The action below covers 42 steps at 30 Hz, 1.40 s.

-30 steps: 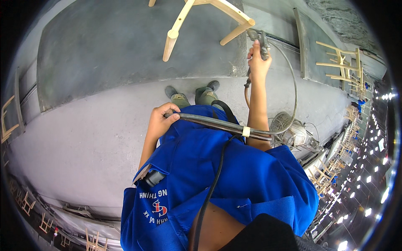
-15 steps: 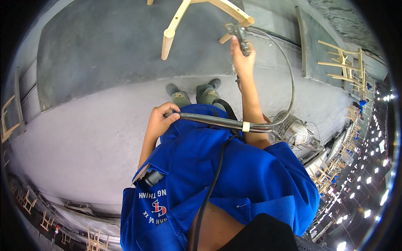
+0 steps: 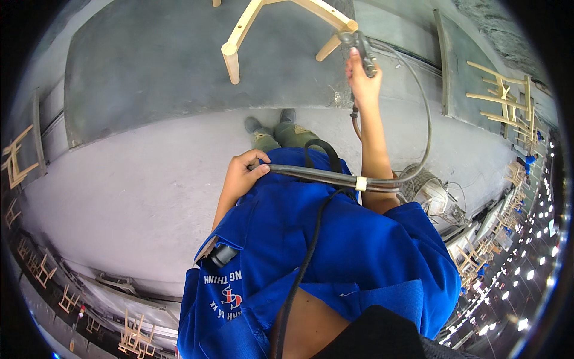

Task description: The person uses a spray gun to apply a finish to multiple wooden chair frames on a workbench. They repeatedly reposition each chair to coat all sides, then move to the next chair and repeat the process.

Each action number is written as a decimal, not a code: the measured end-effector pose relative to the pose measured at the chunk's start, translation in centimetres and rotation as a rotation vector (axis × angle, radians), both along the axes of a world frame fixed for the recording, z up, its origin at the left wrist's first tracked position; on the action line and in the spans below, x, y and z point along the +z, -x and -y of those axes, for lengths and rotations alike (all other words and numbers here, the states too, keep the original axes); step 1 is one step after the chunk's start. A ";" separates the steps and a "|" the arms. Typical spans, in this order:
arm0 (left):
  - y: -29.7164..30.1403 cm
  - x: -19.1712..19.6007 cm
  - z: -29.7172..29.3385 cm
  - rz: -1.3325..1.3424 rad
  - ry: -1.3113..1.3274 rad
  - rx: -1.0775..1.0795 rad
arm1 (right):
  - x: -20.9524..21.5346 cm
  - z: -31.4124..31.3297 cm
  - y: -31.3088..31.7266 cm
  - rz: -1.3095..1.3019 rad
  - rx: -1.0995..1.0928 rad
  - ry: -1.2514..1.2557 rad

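My right hand is wrapped round the grip of a dark metal spray gun, held out ahead. The gun's nozzle end is close to a corner of a pale wooden chair frame, whose legs point toward me; I cannot tell whether they touch. My left hand, in front of my waist, is closed round a bundle of dark hoses. Pale tape binds the bundle near my right forearm. From there a thin hose curves up to the gun.
Behind the frame stands a large dark grey panel. A wire-mesh container with a pale bucket sits on the floor by my right elbow. More wooden frames stand at the right, and others at the left. People in blue work far right.
My right hand and the spray gun have shifted right, away from the frame's leg. My feet are closer together. The left hand keeps its hold on the hoses.
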<state>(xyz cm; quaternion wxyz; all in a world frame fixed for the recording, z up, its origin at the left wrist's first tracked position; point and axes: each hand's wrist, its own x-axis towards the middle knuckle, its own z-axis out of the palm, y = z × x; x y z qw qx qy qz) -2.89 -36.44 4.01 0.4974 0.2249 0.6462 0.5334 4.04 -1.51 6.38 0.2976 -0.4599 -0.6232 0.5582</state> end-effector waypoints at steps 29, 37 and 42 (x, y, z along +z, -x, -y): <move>-5.1 2.0 1.7 0.018 0.261 0.298 | -5.9 4.7 0.6 -0.402 0.500 0.778; 3.2 1.1 11.1 -0.170 0.395 0.077 | -19.4 12.3 2.6 -0.284 -0.016 0.960; 8.4 0.6 16.7 -0.162 0.404 0.026 | -26.0 19.2 3.4 -0.155 -0.263 0.940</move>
